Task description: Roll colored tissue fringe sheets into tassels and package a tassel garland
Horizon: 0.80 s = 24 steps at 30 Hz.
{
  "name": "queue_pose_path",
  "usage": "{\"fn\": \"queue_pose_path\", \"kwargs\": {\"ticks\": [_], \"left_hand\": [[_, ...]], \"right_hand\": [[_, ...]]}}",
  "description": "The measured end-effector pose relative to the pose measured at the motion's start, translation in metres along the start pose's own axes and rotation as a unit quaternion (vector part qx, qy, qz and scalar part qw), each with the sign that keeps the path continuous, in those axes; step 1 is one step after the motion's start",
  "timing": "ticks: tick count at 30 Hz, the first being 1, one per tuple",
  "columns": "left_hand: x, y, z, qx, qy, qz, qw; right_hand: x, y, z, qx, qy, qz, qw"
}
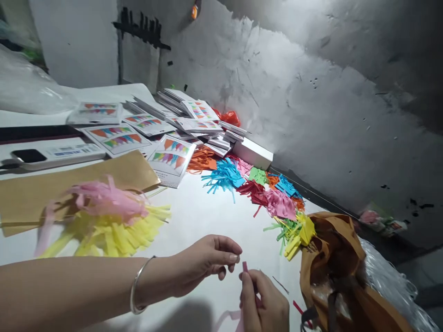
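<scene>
My right hand (266,302) pinches a pink paper strip (245,266), whose tip stands up past my thumb. More of the pink strip hangs below the hand at the lower edge. Close by on the left, my left hand (211,263) is loosely curled, with a gap between thumb and forefinger and nothing visible in it. A silver bangle (134,286) circles that wrist. Further left lies a pile of yellow fringed paper (117,235), with pink paper strips (107,198) heaped on top.
Bunches of coloured paper fringe (224,174) line the table's far side. Behind them are stacked printed cards (173,159) and a white box (254,152). Brown paper (134,173) and a phone-like device (29,156) lie left. A brown bag (332,230) stands right, by the wall.
</scene>
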State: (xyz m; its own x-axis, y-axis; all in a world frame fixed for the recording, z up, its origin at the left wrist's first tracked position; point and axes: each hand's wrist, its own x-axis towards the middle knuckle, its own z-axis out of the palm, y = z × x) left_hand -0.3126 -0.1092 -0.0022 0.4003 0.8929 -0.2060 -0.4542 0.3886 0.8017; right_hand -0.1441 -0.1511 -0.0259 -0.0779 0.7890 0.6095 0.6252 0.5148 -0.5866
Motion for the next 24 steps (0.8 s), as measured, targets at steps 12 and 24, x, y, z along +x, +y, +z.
{"fn": "queue_pose_path", "kwargs": {"ticks": [12, 24], "left_hand": [[0.006, -0.008, 0.000, -0.023, 0.044, -0.012, 0.999], [0.013, -0.025, -0.007, 0.068, 0.003, 0.071, 0.995]], "right_hand": [[-0.002, 0.005, 0.019, 0.037, -0.033, 0.088, 0.995], [-0.002, 0.023, 0.013, -0.005, -0.071, 0.006, 0.997]]}}
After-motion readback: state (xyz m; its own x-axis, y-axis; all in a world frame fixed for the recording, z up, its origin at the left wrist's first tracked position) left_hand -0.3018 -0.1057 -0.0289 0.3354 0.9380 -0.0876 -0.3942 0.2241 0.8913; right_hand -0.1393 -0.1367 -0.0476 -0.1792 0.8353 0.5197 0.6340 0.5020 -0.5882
